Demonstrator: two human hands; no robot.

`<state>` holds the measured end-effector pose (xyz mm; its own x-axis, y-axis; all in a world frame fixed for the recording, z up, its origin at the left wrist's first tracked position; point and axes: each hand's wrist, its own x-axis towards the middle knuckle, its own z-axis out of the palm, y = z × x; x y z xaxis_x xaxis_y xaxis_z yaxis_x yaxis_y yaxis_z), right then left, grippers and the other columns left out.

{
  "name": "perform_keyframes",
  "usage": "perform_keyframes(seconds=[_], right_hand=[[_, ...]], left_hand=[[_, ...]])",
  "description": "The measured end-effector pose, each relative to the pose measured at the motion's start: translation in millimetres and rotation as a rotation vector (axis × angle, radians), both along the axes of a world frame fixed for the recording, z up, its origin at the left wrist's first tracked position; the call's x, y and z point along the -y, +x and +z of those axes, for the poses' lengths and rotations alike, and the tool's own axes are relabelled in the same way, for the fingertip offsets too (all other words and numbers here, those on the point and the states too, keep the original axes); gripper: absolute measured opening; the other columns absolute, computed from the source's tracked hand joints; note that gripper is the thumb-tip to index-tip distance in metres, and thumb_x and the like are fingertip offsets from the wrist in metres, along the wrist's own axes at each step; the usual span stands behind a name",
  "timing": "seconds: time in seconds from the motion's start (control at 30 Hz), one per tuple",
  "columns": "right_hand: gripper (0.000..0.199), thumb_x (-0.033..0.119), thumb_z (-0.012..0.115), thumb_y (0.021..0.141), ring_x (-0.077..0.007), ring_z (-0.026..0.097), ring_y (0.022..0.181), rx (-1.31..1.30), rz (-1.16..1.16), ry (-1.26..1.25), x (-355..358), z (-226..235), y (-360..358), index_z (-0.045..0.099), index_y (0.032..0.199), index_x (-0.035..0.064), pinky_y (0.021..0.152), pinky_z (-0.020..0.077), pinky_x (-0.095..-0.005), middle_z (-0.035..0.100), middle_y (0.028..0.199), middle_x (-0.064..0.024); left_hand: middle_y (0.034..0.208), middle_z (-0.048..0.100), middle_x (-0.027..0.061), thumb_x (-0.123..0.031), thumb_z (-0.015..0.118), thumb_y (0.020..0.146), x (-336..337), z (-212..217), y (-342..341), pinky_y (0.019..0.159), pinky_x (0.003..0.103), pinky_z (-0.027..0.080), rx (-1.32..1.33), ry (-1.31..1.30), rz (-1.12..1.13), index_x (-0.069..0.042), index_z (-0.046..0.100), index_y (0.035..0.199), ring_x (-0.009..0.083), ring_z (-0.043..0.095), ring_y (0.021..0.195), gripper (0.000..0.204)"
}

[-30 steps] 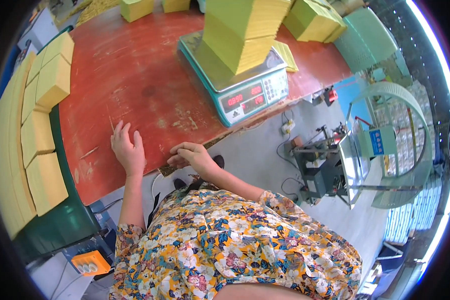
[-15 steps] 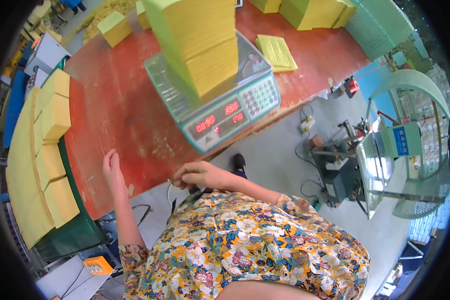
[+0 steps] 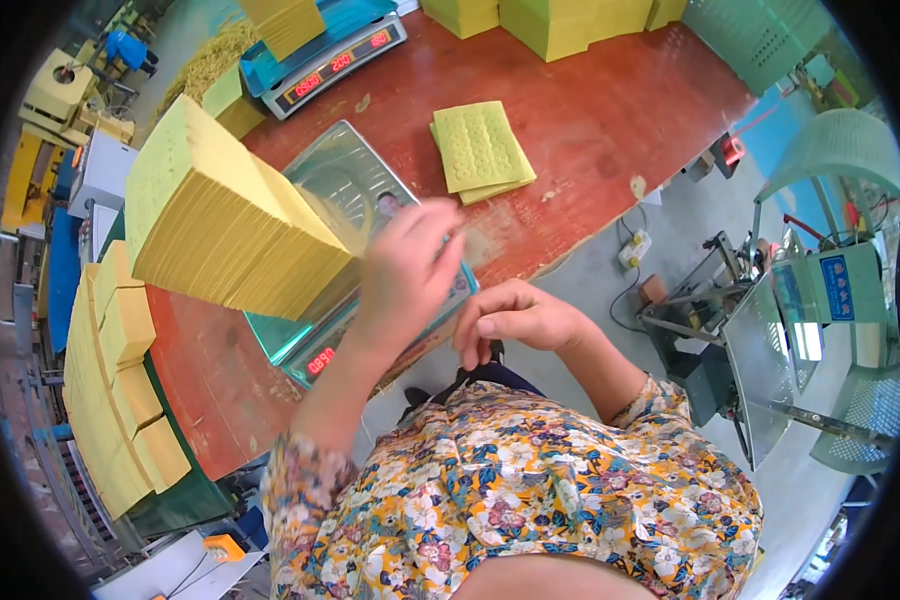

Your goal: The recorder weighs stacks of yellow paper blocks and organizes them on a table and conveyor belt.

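A tall stack of yellow paper sheets [image 3: 235, 225] stands on a teal digital scale [image 3: 348, 140] with lit red figures. My left hand [image 3: 410, 265] is over the scale's right part, just right of the stack's base, and hides part of the pan and keypad. Its fingers are blurred by motion, and I cannot tell whether it touches anything. Beside the scale's near right corner, above the table's front edge, is my right hand [image 3: 525, 318]. Its fingers are curled together with the thumb close to them; what they hold, if anything, is hidden.
On the red table [image 3: 590, 130] lies a small pile of embossed yellow sheets [image 3: 482, 150]. A second scale [image 3: 335, 68] bears another stack at the back. Yellow blocks [image 3: 545, 28] line the far edge, and more paper stacks [image 3: 120, 330] stand left. A green-guarded machine [image 3: 835, 285] is at right.
The view has turned, so the scale and stack appear further left. My left hand has risen from the table's left part to over the scale. My right hand has moved rightward in the picture.
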<state>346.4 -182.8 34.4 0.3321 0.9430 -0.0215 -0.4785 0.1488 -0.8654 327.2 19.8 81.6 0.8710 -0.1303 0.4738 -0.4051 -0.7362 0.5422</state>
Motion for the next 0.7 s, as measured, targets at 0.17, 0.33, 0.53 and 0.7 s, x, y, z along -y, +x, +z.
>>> perform_keyframes(seconds=[0.17, 0.33, 0.53, 0.7], right_hand=[[0.031, 0.026, 0.059, 0.101, -0.0198, 0.07, 0.085, -0.132, -0.2, 0.062, 29.9, -20.2, -9.9, 0.07, 0.102, -0.0027, 0.074, 0.0558, -0.0324, 0.073, 0.091, -0.0129], [0.033, 0.028, 0.061, 0.099, -0.0249, 0.072, 0.088, -0.373, -0.311, 0.105, 45.2, -46.2, -33.9, 0.066, 0.107, -0.0035, 0.076, 0.0567, -0.0336, 0.073, 0.094, -0.0164], [0.033, 0.029, 0.06, 0.1, -0.0241, 0.072, 0.088, -0.37, -0.381, 0.119, 62.1, -58.8, -21.3, 0.065, 0.11, -0.0027, 0.078, 0.057, -0.0335, 0.073, 0.094, -0.0159], [0.033, 0.027, 0.057, 0.101, -0.0233, 0.071, 0.086, -0.327, -0.55, 0.085, 68.7, -59.6, -0.1, 0.064, 0.113, -0.0025, 0.075, 0.0561, -0.0334, 0.072, 0.098, -0.016]], left_hand=[[0.086, 0.066, 0.0152, -0.012, 0.065, 0.076, 48.8, -64.4, 107.9, 0.077, 0.043, 0.058, -0.105, 0.53, 0.033, -0.005, 0.07, 0.076, 0.0322, 0.067, 0.09, 0.008], [0.096, 0.068, 0.0186, -0.008, 0.065, 0.079, 59.7, -93.5, 133.3, 0.08, 0.043, 0.059, -0.208, 0.667, 0.137, -0.002, 0.069, 0.093, 0.0351, 0.067, 0.095, 0.016], [0.097, 0.067, 0.0182, -0.006, 0.067, 0.077, 48.6, -91.4, 130.7, 0.08, 0.044, 0.059, -0.183, 0.612, 0.029, -0.001, 0.067, 0.093, 0.0345, 0.067, 0.097, 0.016], [0.091, 0.066, 0.0153, -0.007, 0.066, 0.075, 50.1, -77.6, 128.1, 0.08, 0.043, 0.057, -0.141, 0.646, 0.021, -0.003, 0.067, 0.088, 0.0327, 0.066, 0.094, 0.013]])
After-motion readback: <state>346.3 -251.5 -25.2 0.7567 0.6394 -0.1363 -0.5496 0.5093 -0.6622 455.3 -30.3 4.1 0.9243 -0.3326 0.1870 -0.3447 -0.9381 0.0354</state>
